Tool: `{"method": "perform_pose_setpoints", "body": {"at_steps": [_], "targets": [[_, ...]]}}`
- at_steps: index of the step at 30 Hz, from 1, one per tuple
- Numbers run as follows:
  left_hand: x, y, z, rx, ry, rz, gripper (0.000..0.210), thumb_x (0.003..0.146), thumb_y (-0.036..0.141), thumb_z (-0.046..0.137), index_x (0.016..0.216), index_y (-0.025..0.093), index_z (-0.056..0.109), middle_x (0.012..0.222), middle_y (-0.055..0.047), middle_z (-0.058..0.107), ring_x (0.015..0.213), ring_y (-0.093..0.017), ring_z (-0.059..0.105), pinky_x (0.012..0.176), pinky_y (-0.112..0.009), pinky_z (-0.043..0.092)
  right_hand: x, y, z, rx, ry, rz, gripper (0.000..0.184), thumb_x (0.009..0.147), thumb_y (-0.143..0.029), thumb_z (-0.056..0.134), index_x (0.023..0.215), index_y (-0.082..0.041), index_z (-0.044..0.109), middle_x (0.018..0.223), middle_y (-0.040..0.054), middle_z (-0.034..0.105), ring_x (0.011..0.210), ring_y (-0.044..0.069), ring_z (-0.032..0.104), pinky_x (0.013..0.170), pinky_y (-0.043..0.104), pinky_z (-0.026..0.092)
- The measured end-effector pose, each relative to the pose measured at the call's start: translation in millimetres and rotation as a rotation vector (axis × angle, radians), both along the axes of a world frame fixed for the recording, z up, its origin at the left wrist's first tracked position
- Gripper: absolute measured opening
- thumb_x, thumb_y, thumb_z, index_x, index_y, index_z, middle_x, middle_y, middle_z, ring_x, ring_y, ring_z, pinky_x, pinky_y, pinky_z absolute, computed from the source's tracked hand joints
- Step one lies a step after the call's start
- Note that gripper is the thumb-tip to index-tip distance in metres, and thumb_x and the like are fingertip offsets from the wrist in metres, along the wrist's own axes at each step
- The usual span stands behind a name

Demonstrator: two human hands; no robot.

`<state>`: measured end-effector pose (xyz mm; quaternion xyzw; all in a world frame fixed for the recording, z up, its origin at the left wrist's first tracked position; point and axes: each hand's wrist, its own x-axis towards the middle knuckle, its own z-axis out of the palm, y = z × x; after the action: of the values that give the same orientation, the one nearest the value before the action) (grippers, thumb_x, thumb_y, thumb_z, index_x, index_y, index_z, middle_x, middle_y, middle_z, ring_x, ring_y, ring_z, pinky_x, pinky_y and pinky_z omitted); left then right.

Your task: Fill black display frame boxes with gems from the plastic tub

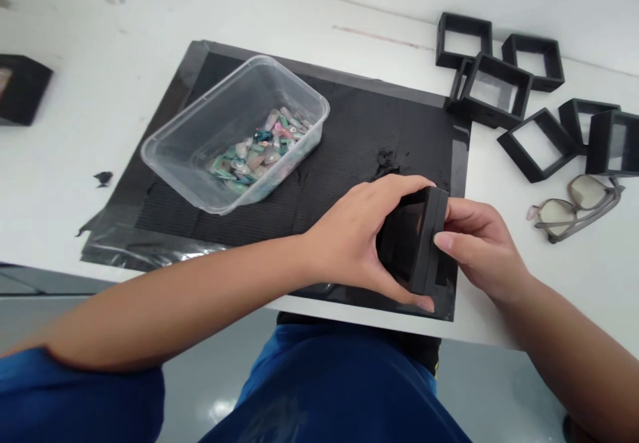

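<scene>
A black square frame with a dark glossy face stands tilted on its edge above the near right part of the black mat. My left hand spans it from top to bottom, thumb and fingers closed on opposite edges. At its right side is my right hand, with the thumb pressed on the rim and the fingers partly hidden behind the frame. Left of my hands, a clear plastic tub rests on the mat. Small glossy pieces, green, pink and pale, lie heaped inside it.
Several black frames lie in a cluster at the back right of the white table. A pair of glasses is near my right hand. A black box-like object sits at the far left, and a dark scrap lies left of the mat.
</scene>
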<state>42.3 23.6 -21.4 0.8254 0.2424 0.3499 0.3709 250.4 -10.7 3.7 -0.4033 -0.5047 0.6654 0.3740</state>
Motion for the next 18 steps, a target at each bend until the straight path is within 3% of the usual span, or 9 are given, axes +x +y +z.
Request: {"method": "perform_pose_setpoints", "body": {"at_steps": [6,12,18], "targets": [[1.9,-3.5,2.3,0.049,-0.018,0.061,0.107,0.060,0.074,0.090,0.145,0.025,0.049,0.135,-0.011,0.068,0.120,-0.030,0.067,0.106,-0.044,0.053,0.2,1.9,0.1,-0.021,0.052,0.032,0.029,0.084,-0.042,0.083,0.074,-0.021,0.067,0.070,-0.0003,0.065,0.063,0.014,0.058,0.058,0.029,0.049],[0.7,-6.0,5.7,0.077,0.036,0.075,0.105,0.060,0.074,0.089,0.144,0.024,0.050,0.136,-0.012,0.067,0.122,-0.032,0.065,0.105,-0.045,0.051,-3.9,-2.2,-2.6,0.016,0.095,0.035,0.024,0.086,-0.040,0.081,0.077,-0.020,0.070,0.067,-0.0020,0.063,0.056,0.012,0.054,0.051,0.027,0.044],[2.5,-5.3,0.5,0.076,-0.018,0.118,0.102,0.061,0.077,0.087,0.138,0.021,0.050,0.132,-0.013,0.067,0.120,-0.032,0.067,0.100,-0.045,0.054,-2.8,-2.1,-8.8,0.044,0.063,0.029,0.021,0.093,-0.037,0.073,0.080,-0.020,0.071,0.072,-0.0007,0.066,0.062,0.014,0.058,0.058,0.029,0.047]]}}
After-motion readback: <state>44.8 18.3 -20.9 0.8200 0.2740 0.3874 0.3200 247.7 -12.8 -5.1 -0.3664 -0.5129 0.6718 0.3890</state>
